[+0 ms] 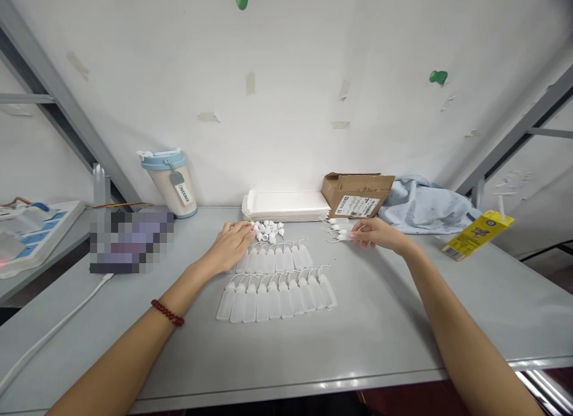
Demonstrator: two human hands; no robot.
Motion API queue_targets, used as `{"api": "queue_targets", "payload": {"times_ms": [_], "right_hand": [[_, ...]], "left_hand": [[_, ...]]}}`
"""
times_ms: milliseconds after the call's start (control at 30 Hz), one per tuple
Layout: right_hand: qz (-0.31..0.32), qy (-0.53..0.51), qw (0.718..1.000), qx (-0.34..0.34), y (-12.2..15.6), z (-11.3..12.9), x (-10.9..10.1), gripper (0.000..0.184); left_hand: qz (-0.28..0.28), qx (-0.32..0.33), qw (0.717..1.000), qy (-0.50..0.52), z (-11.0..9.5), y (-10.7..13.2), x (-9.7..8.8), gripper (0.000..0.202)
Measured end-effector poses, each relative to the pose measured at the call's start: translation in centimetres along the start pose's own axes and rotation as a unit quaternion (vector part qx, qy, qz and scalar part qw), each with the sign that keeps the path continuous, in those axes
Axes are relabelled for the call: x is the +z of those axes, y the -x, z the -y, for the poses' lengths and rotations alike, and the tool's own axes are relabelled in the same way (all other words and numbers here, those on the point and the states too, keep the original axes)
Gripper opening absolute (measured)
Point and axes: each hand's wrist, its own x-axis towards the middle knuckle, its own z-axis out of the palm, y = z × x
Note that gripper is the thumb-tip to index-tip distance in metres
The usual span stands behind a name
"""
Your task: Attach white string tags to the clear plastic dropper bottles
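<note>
My left hand (233,246) lies palm down, fingers stretched out, at the left edge of a pile of small white caps (267,232). Part of the near row of things is hidden under it. My right hand (371,232) pinches a small translucent white sleeve with a cord loop (344,234), beside a few more like it (335,223). Between my arms lie two rows of flat translucent sleeves with white cord loops, a back row (280,259) and a front row (274,299), side by side on the grey table (286,356).
A stack of white flat boxes (289,207) and an open brown carton (358,195) stand against the wall. Blue cloth (425,204) and a tilted yellow drink carton (477,236) are at right. On the left are a tumbler (172,186), a blurred-out device (134,243) with its white cable, and a power strip (40,234).
</note>
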Motion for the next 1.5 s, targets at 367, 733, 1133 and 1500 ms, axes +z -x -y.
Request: {"api": "queue_targets", "payload": {"times_ms": [367,733,1133,1500], "right_hand": [[-0.049,0.105,0.992,0.042,-0.4,-0.5,0.1,0.028],[-0.096,0.143,0.984,0.037,-0.7,-0.8,0.3,0.031],[-0.146,0.148,0.977,0.039,-1.0,-0.9,0.7,0.027],[-0.155,0.083,0.970,-0.168,0.2,2.8,4.2,0.024]], "left_hand": [[0.006,0.007,1.000,-0.016,0.3,-0.1,0.1,0.052],[-0.007,0.002,1.000,-0.013,0.5,-0.1,0.1,0.050],[-0.066,-0.001,0.997,-0.030,0.0,-0.1,-0.5,0.039],[-0.057,0.002,0.998,-0.034,0.5,-0.2,-0.2,0.035]]}}
